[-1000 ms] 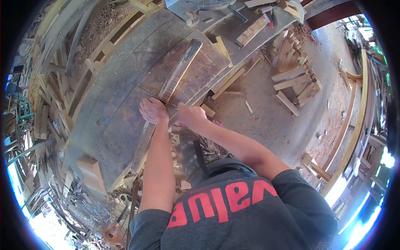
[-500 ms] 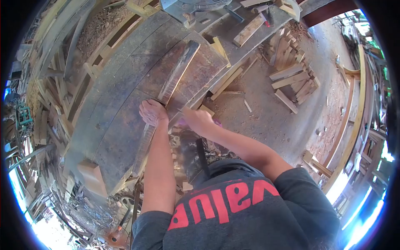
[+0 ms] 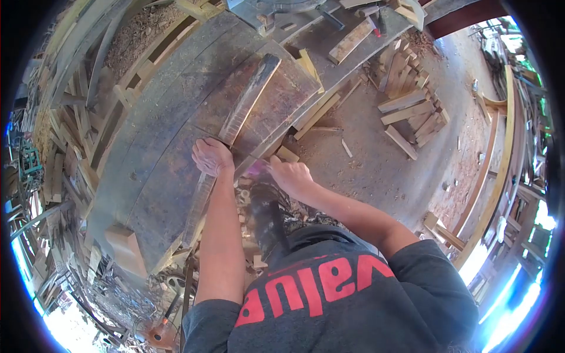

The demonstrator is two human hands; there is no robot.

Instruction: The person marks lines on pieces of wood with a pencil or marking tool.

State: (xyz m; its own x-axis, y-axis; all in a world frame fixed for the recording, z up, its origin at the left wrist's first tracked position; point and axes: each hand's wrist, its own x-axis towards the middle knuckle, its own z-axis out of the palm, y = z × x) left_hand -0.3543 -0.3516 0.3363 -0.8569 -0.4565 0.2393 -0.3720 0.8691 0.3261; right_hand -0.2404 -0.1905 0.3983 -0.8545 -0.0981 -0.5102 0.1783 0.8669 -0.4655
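Note:
A long, narrow wooden plank (image 3: pixel 250 94) lies lengthwise on the dark, worn workbench (image 3: pixel 170 135) and runs past its near edge. My left hand (image 3: pixel 210 156) presses down on the plank near its middle, fingers curled over its edge. My right hand (image 3: pixel 290 174) hovers off the bench's near right edge, apart from the plank, fingers curled. Whether something thin sits in it is unclear. A small wood offcut (image 3: pixel 288 154) lies just beyond that hand.
A saw machine (image 3: pixel 276 9) stands at the bench's far end, with a short board (image 3: pixel 352 41) beside it. Stacked wood offcuts (image 3: pixel 412 112) lie on the dusty floor to the right. A wooden block (image 3: pixel 126 250) sits at the bench's near left corner. Timber scraps line the left.
My right hand has drawn back from the plank beside my left hand, moving right and toward my body, off the bench edge. My left hand has stayed on the plank.

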